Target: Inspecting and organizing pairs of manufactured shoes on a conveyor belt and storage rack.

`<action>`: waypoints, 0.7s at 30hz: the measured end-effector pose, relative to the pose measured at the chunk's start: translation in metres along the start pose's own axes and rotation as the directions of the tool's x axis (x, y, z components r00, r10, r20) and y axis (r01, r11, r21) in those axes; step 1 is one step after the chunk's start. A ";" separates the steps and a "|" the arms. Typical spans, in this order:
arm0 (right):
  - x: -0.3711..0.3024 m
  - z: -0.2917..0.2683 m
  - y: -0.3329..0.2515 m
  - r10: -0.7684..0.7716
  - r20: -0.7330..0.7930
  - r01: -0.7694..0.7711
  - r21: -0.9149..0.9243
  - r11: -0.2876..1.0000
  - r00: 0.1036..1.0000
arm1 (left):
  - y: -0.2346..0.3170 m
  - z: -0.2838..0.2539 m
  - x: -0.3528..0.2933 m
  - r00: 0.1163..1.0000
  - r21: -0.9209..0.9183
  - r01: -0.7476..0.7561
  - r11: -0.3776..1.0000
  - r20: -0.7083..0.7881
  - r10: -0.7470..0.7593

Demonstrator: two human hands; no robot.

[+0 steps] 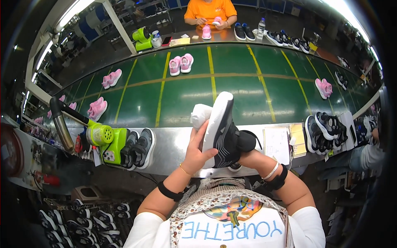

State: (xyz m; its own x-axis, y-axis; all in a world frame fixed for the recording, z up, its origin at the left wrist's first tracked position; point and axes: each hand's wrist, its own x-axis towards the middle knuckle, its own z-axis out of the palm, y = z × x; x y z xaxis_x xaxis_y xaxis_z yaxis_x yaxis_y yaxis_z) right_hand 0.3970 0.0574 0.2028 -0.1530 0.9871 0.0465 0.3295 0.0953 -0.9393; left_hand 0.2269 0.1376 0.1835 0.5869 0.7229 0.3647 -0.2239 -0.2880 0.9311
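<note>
A black sneaker (226,142) with a white sole is tilted on its side above the metal bench, toe pointing away from me. My left hand (197,146) is closed on it, thumb over the sole's edge. Beside the toe, a white wad (201,116) sticks up from that hand's fingers; whether it is paper or cloth I cannot tell. My right hand (253,160) grips the shoe near its heel and opening, its fingers mostly hidden behind the black upper. Part of another shoe (235,167) shows underneath.
A green conveyor belt (231,97) carrying pink shoes (181,64) runs across ahead. Left stand a lime-green machine (111,142) and a grey pair of sneakers (142,149); right are papers (276,144) and black sneakers (326,130). Opposite, a person in orange (211,12) handles a pink shoe.
</note>
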 end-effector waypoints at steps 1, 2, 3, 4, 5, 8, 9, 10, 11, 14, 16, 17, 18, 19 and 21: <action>-0.001 -0.003 -0.001 -0.077 -0.005 0.077 0.036 0.996 0.997 | -0.001 -0.005 0.001 0.990 -0.134 0.132 0.982 -0.023 -0.136; -0.003 -0.008 -0.002 0.047 0.038 -0.053 0.176 0.983 0.998 | -0.001 -0.011 0.001 0.977 -0.293 0.197 0.936 -0.016 -0.211; -0.004 -0.011 -0.005 0.178 0.093 -0.198 0.294 0.935 0.980 | -0.002 -0.014 0.001 0.968 -0.348 0.230 0.909 -0.016 -0.251; -0.002 -0.013 -0.008 0.167 0.098 -0.189 0.307 0.933 0.981 | -0.002 -0.016 0.001 0.968 -0.400 0.222 0.889 -0.016 -0.249; -0.002 -0.015 -0.011 0.161 0.062 -0.171 0.261 0.950 0.985 | -0.003 -0.020 0.001 0.962 -0.395 0.242 0.886 -0.023 -0.273; -0.001 -0.021 -0.023 0.176 0.008 -0.174 0.181 0.968 0.984 | -0.004 -0.027 0.002 0.954 -0.510 0.264 0.819 0.012 -0.300; -0.003 -0.023 -0.026 0.198 -0.016 -0.194 0.148 0.970 0.980 | -0.004 -0.028 0.002 0.954 -0.559 0.256 0.789 0.014 -0.299; -0.005 -0.024 -0.028 0.206 -0.048 -0.199 0.120 0.973 0.977 | -0.004 -0.029 0.002 0.954 -0.607 0.248 0.755 0.017 -0.300; -0.007 -0.021 -0.030 0.214 -0.041 -0.213 0.028 0.977 0.976 | -0.004 -0.030 0.001 0.959 -0.614 0.228 0.756 0.007 -0.284; -0.018 -0.019 -0.030 0.251 0.002 -0.250 -0.016 0.968 0.968 | -0.005 -0.034 0.002 0.935 -0.758 0.203 0.620 -0.039 -0.354; -0.022 -0.017 -0.027 0.239 0.030 -0.238 -0.015 0.971 0.971 | -0.004 -0.041 0.003 0.933 -0.776 0.195 0.600 -0.042 -0.358; -0.023 -0.017 -0.026 0.214 0.011 -0.214 0.043 0.976 0.977 | -0.003 -0.042 0.003 0.921 -0.796 0.224 0.563 -0.016 -0.390; -0.023 -0.017 -0.024 0.221 0.013 -0.221 0.088 0.971 0.975 | -0.002 -0.043 0.003 0.907 -0.813 0.252 0.524 0.010 -0.421; -0.020 -0.023 -0.022 0.213 0.019 -0.213 0.191 0.958 0.977 | 0.000 -0.043 0.003 0.894 -0.820 0.277 0.501 0.029 -0.446; -0.014 -0.027 -0.017 0.213 -0.092 -0.181 0.271 0.946 0.973 | 0.003 -0.036 0.003 0.890 -0.852 0.289 0.437 0.070 -0.451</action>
State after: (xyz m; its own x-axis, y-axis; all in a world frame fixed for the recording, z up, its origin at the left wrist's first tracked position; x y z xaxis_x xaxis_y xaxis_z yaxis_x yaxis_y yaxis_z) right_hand 0.4192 0.0451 0.2272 0.0068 0.9923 -0.1233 0.0873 -0.1234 -0.9885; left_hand 0.2000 0.1613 0.1873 0.6779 0.7288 -0.0964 -0.5909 0.6181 0.5184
